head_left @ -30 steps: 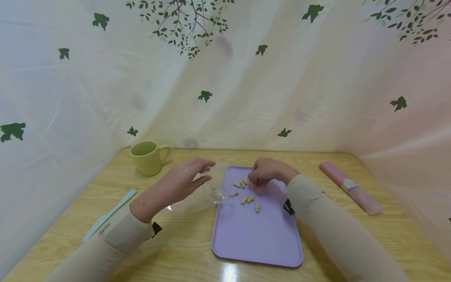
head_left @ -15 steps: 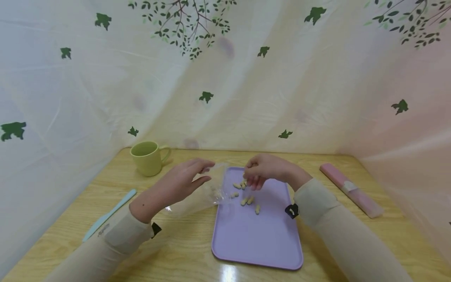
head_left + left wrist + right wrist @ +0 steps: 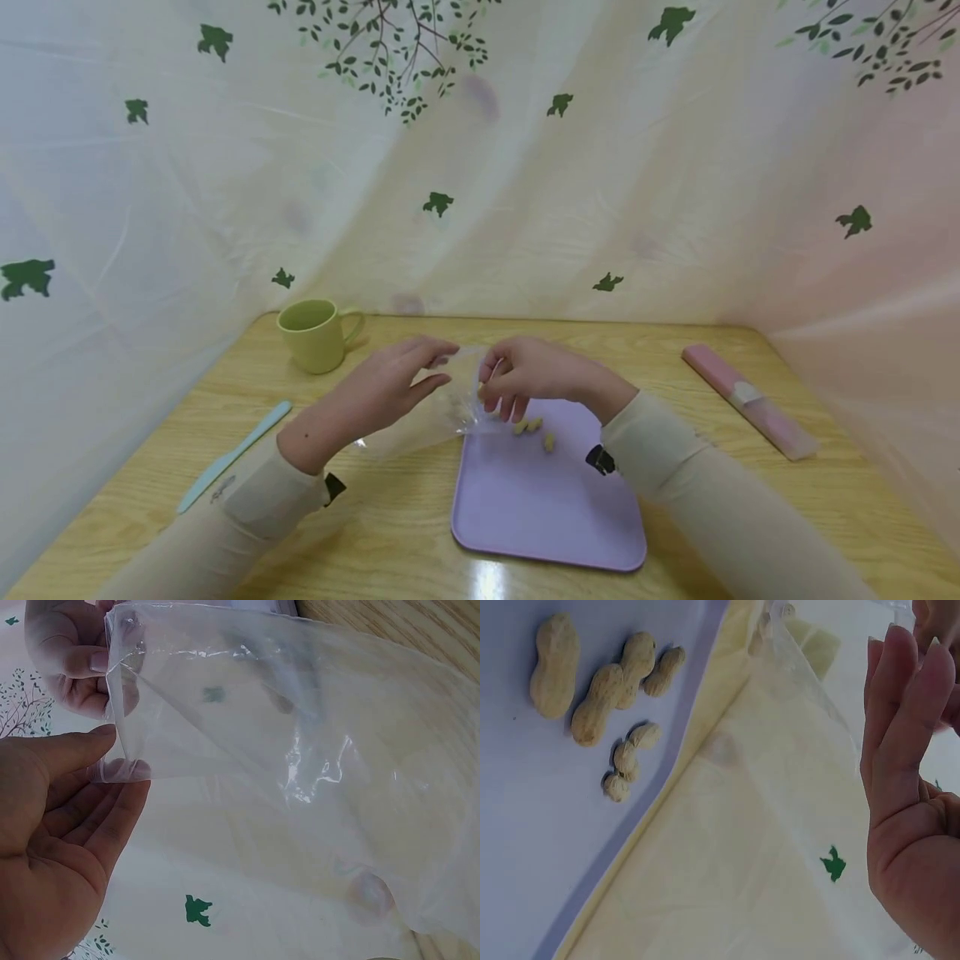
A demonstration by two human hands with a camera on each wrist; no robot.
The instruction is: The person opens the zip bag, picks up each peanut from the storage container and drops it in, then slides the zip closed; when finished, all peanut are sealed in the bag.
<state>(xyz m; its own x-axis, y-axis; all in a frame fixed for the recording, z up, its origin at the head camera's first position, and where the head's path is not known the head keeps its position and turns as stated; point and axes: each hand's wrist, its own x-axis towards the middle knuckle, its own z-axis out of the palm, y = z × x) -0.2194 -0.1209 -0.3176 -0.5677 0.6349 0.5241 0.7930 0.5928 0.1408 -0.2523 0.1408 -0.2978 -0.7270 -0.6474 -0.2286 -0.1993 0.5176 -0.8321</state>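
A clear plastic bag (image 3: pixel 225 727) is held up by its mouth edge between the thumb and fingers of my left hand (image 3: pixel 382 392). At that opening, my right hand (image 3: pixel 536 375) pinches a peanut, a bit of tan showing at its fingertips in the head view. Its other fingers stretch out in the right wrist view, where the peanut is hidden. Several unshelled peanuts (image 3: pixel 553 667) lie on the purple tray (image 3: pixel 547 508) below the right hand. More peanuts (image 3: pixel 759 637) show blurrily through the bag's film.
A yellow-green mug (image 3: pixel 311 337) stands at the back left. Left of the left forearm lies a light blue knife-like utensil (image 3: pixel 232 458). A long pink case (image 3: pixel 746 400) lies on the right of the wooden table (image 3: pixel 390 517). A leaf-printed curtain (image 3: pixel 517 208) surrounds the table.
My right hand has risen from the peanuts at the tray's far end and moved left to the bag's mouth, carrying a peanut. The left hand and the bag have stayed in place.
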